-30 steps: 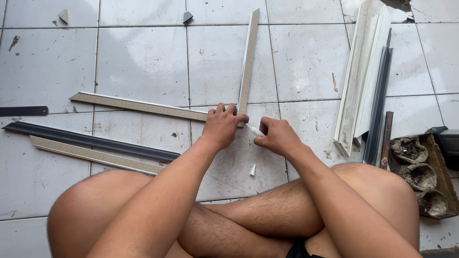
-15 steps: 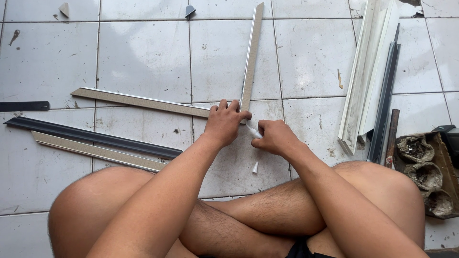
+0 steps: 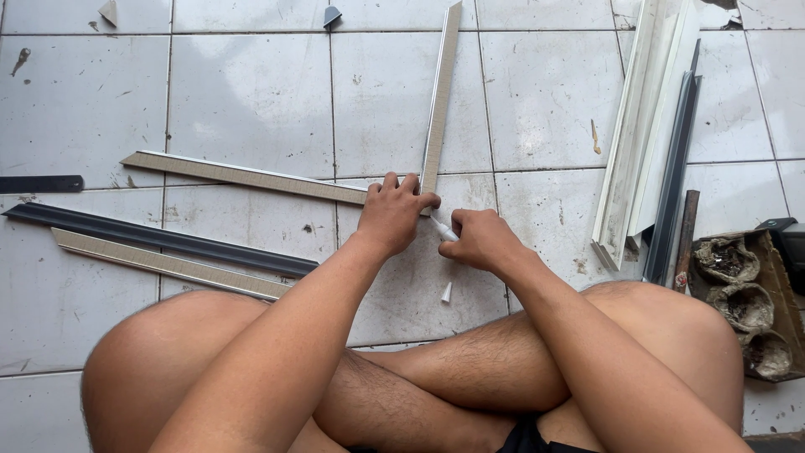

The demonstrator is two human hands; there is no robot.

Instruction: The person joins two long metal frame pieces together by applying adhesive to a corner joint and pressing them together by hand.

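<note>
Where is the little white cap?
In the head view, the little white cap lies on the tiled floor just below the right hand, in front of the crossed legs.

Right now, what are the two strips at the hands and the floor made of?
Upright strip and slanted strip: probably aluminium profile, thin, straight, matte beige with pale edges; painted or plastic can't be ruled out. Floor: glazed ceramic tile, glossy white squares with grout lines, scuffed and stained.
</note>
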